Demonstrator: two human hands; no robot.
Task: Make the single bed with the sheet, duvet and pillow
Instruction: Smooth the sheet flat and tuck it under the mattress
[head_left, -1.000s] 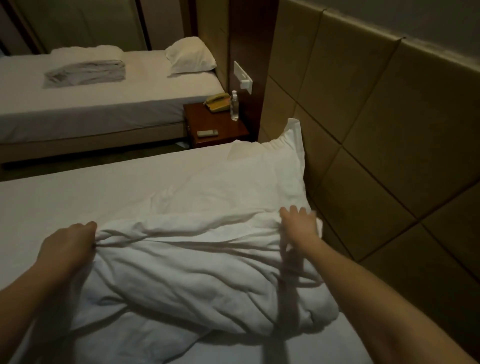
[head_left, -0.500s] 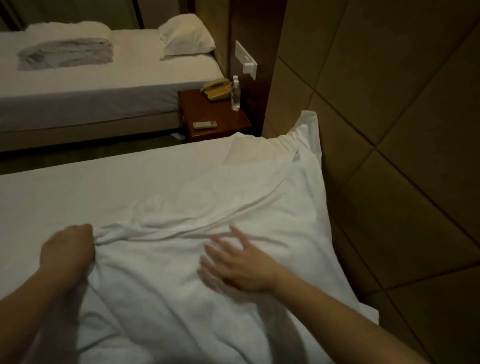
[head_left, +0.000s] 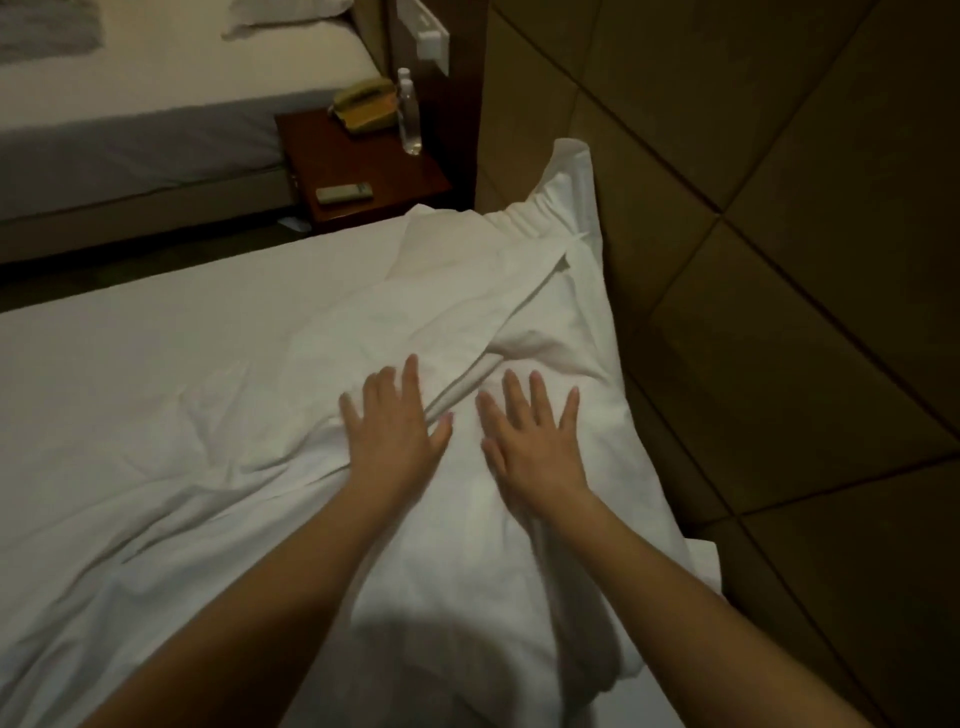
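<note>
A white duvet (head_left: 197, 415) lies wrinkled over the single bed, its top end bunched against the padded headboard (head_left: 753, 260). A white corner of bedding (head_left: 571, 171) stands up against the headboard; I cannot tell whether it is the pillow. My left hand (head_left: 395, 436) lies flat on the duvet with fingers spread. My right hand (head_left: 530, 441) lies flat beside it, fingers straight, on the raised white bulge near the headboard. A fold of cloth runs between the two hands.
A dark wooden nightstand (head_left: 379, 176) stands beyond the bed with a telephone (head_left: 363, 104), a clear water bottle (head_left: 409, 114) and a remote control (head_left: 345, 193). A second bed (head_left: 156, 130) with a pillow (head_left: 280, 15) sits across the aisle.
My left hand let go of the bunched duvet edge and moved right, now flat beside my right hand. The duvet was drawn up toward the headboard. The view tilted down.
</note>
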